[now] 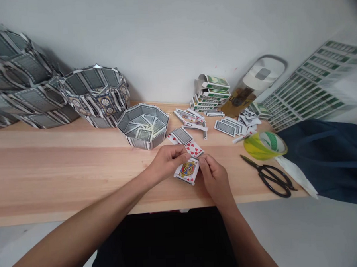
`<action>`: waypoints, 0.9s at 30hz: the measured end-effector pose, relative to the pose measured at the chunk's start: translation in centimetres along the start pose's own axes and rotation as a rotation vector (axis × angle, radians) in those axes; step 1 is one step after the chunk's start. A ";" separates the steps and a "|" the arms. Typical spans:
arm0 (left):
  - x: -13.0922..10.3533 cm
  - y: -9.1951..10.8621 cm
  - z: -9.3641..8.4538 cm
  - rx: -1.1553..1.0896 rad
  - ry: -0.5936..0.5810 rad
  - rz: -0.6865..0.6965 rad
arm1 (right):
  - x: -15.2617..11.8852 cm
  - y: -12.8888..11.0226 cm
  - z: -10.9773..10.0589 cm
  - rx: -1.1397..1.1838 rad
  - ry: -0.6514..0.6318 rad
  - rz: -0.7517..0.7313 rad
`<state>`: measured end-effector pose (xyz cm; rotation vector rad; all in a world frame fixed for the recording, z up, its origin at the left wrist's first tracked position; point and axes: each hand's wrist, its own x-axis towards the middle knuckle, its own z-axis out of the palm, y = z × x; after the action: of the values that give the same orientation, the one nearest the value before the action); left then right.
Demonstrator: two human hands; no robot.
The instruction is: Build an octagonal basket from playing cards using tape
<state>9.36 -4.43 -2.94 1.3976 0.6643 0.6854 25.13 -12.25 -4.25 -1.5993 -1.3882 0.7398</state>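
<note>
My left hand [169,162] is closed on a joined strip of playing cards, its thumb and fingers pinching at the seam. The strip has a face card [187,170] at the near end, a hearts card [194,148] in the middle and a patterned card back [182,136] at the far end. My right hand [213,175] pinches the right edge of the strip near the same seam. Just beyond my left hand stands a shallow bowl made of cards [144,144], with overlapping cards across its bottom.
Card baskets [95,100] and stacked card rings [30,101] stand at the left. Loose cards [226,127], card boxes [210,94] and a bottle [247,84] are along the wall. At right lie yellow tape [257,146], black scissors [272,176] and a dark bag [329,161].
</note>
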 end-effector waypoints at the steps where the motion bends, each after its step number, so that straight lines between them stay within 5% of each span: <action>1: 0.1 -0.1 0.0 -0.035 0.003 -0.023 | 0.0 0.0 0.0 0.003 0.005 0.001; 12: 0.3 -0.1 0.3 -0.016 0.044 0.019 | -0.1 0.0 -0.1 0.145 -0.008 0.033; 19: 0.3 -0.3 0.6 -0.262 -0.043 -0.101 | -0.6 0.2 -0.3 0.149 0.069 0.045; 27: 0.3 -0.2 0.4 -0.222 0.007 -0.083 | -0.8 0.6 -0.3 0.136 0.130 0.068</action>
<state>9.87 -4.51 -3.12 1.1572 0.6287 0.6769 25.46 -13.10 -4.74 -1.5654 -1.1711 0.7399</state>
